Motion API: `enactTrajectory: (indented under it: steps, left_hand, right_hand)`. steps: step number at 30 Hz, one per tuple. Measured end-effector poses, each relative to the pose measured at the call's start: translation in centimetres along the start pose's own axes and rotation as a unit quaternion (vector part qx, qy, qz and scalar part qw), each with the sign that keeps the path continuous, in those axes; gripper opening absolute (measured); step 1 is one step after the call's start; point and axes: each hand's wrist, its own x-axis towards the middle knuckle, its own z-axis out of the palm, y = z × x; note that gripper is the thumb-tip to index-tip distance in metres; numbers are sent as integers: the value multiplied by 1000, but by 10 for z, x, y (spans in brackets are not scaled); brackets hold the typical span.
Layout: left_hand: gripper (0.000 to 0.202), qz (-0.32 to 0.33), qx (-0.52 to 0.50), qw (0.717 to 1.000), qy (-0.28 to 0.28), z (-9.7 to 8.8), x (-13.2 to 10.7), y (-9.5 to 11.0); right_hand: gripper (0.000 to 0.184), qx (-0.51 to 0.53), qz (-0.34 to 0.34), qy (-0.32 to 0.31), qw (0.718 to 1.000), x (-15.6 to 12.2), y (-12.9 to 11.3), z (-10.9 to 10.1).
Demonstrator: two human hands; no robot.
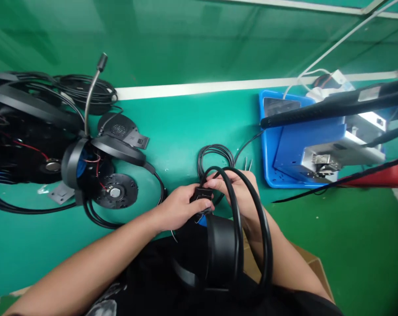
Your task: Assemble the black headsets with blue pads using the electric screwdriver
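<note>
A black headset (221,245) lies against my body, its two headband tubes arching up over my right wrist. My left hand (182,206) is closed around a small black part (203,193) at the ear cup's end, thumb on top. Just beside it, my right hand (238,188) has its fingertips pinched at the black cable (204,177) where it meets that part; the exact contact is partly hidden. Two thin metal prongs (248,164), like tweezer tips, stick out past the right hand's knuckles. A coiled black cable (215,151) lies on the table just beyond.
At left lie more opened headsets (70,164) with red wires, a raised microphone boom (92,90) and coiled cables (83,87). To the right, a blue tray (268,175) holds a blue and grey device (304,140). A black bar (334,105) crosses above it. A cardboard box (312,263) stands below.
</note>
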Motion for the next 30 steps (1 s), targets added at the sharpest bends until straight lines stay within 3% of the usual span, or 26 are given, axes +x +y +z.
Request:
enactTrajectory:
  steps: [4,11,16,18,21,25,30]
  left_hand:
    - [31,-1,5,1000,-4,0,0,2]
    - [30,4,11,1000,-24,-3,3,-1]
    - [32,19,15,999,-22,-3,3,1]
    - [31,28,21,999,-22,-3,2,2]
    - [29,41,37,998,-18,-3,3,2]
    - [30,20,47,999,-14,-2,2,1]
    - [29,12,12,1000,-23,0,1,2]
  right_hand:
    - [32,-48,-14,17,999,1,-7,-1]
    - [21,-112,-21,-92,989,3,-15,-15]
    - [20,0,53,-137,989,3,-2,-8]
    - [20,32,58,-120,991,2,3,-2]
    - [13,25,36,-43,998,-2,6,5]
    - [12,24,50,24,998,-6,6,10]
    - [13,65,49,14,997,-7,11,10]
